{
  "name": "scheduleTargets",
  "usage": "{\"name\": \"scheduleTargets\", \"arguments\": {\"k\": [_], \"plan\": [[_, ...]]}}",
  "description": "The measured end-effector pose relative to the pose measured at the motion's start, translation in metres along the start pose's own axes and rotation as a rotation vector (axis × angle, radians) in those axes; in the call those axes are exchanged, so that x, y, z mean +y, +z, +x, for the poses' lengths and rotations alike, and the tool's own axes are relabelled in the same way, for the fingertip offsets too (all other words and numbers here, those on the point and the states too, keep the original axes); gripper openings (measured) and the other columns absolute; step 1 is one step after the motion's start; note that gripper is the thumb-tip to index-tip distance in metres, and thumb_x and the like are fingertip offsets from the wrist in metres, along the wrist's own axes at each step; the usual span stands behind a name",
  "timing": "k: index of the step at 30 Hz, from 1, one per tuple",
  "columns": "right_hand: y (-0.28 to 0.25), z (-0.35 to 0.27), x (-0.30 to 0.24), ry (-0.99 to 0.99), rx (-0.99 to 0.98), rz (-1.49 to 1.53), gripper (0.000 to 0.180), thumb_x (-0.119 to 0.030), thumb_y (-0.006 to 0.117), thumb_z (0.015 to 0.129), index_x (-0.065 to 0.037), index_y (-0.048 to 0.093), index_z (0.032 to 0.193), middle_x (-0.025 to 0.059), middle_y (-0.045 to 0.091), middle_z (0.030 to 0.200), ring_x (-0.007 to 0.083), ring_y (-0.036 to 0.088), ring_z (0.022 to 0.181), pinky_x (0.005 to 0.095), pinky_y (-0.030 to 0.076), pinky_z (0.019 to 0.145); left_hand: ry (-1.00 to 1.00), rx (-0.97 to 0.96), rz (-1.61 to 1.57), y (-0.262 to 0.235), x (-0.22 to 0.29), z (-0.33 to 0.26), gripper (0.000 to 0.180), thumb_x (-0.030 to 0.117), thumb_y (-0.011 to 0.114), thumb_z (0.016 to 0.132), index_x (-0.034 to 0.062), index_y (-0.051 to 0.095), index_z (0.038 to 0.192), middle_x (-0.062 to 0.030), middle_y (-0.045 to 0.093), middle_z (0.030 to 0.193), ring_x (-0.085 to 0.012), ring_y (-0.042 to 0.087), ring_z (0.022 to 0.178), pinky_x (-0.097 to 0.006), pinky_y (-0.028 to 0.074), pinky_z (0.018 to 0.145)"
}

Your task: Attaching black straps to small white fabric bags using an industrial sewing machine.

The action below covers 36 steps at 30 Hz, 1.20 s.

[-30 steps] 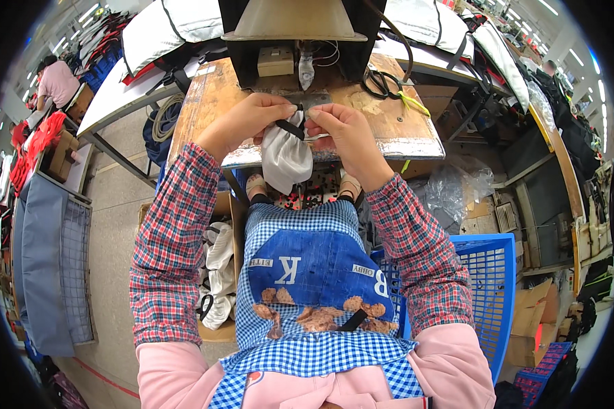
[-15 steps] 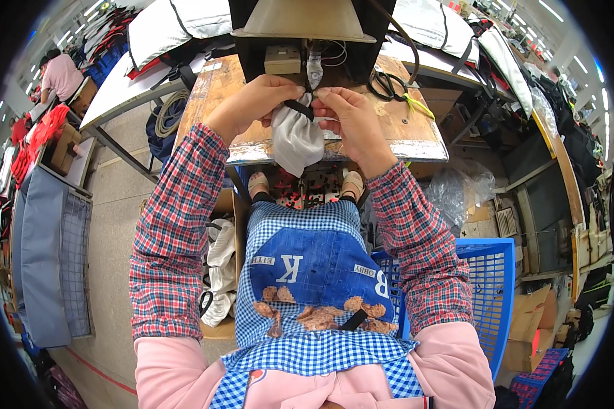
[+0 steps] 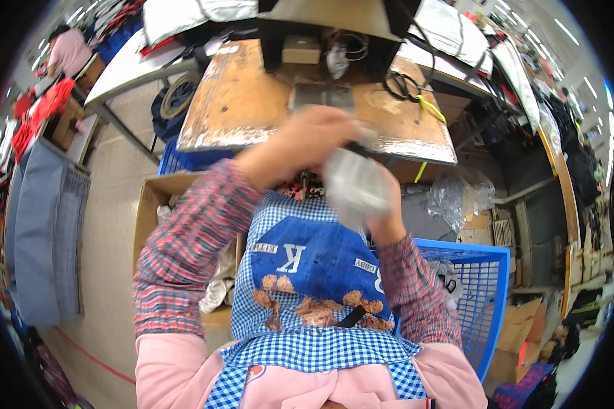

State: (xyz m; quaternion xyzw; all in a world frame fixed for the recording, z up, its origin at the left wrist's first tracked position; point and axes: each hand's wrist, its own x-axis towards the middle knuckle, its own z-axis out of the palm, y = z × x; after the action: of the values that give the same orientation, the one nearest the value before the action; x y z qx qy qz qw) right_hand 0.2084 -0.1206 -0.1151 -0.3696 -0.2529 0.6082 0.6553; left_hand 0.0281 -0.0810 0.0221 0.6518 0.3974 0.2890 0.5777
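A white fabric bundle [image 3: 356, 185] with a black band at its top hangs over my lap, in front of the worktable's near edge. My right hand [image 3: 387, 217] is closed around its right side, the fingers partly hidden behind the cloth. Over the top of the bundle, by the black band, is my left hand [image 3: 307, 140]. It is smeared by motion, so its grip cannot be made out. A black machine [image 3: 274, 54] with a pale housing stands on the wooden worktable [image 3: 218, 102] beyond my hands.
A cardboard box [image 3: 150, 204] with white fabric pieces stands left of my lap. To the right is a blue plastic basket [image 3: 498, 286] holding some items. A black cord and a yellow-green tie [image 3: 430, 109] lie on the table's right side. A person [image 3: 70, 53] sits far left.
Both hands have drawn the white bundle back from the machine, toward me and to the right. My right hand has dropped lower beside the bundle. The view has shifted slightly.
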Motion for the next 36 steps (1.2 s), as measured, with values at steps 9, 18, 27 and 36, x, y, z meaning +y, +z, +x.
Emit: {"name": "scheduleTargets", "arguments": {"k": [9,18,27,36], "plan": [[-0.002,-0.065,0.050,0.288,0.153,-0.129,0.018,-0.021,0.058,0.094,-0.007,0.062,0.103,0.0009,0.061,0.076,0.0091,0.058,0.065,0.0218,0.047,0.052,0.995,-0.476,0.039,0.137,-0.022,-0.088,0.036,0.024,0.062,0.082,-0.0026,0.057,0.106,-0.0164,0.059,0.108,-0.0357,0.058,0.097,-0.043,0.049,0.081],[-0.039,-0.048,0.042,0.237,0.150,-0.105,0.019,-0.027,0.056,0.095,-0.008,0.058,0.096,-0.0051,0.050,0.066,0.0051,0.046,0.058,0.0215,0.038,0.053,-0.390,0.681,0.473,-0.092,-0.301,-0.201,0.033,0.018,0.060,0.084,0.0001,0.061,0.112,-0.0149,0.064,0.108,-0.0259,0.062,0.099,-0.034,0.048,0.085],[-0.017,-0.051,0.046,0.232,0.096,-0.152,0.019,-0.026,0.055,0.096,-0.008,0.059,0.095,-0.0046,0.053,0.070,0.0057,0.048,0.061,0.0220,0.040,0.055,-0.625,0.900,0.485,-0.121,-0.407,-0.223,0.064,0.033,0.074,0.070,-0.0051,0.055,0.117,-0.0251,0.061,0.112,-0.0360,0.058,0.107,-0.040,0.045,0.092],[0.003,-0.063,0.049,0.181,-0.057,-0.492,0.016,-0.016,0.054,0.095,-0.005,0.059,0.106,0.0031,0.063,0.084,0.0095,0.060,0.069,0.0209,0.048,0.058,-0.327,1.098,0.356,-0.115,-0.324,-0.225,0.024,0.011,0.064,0.073,0.0018,0.067,0.095,-0.0086,0.062,0.076,-0.0175,0.058,0.065,-0.030,0.048,0.064]]}}
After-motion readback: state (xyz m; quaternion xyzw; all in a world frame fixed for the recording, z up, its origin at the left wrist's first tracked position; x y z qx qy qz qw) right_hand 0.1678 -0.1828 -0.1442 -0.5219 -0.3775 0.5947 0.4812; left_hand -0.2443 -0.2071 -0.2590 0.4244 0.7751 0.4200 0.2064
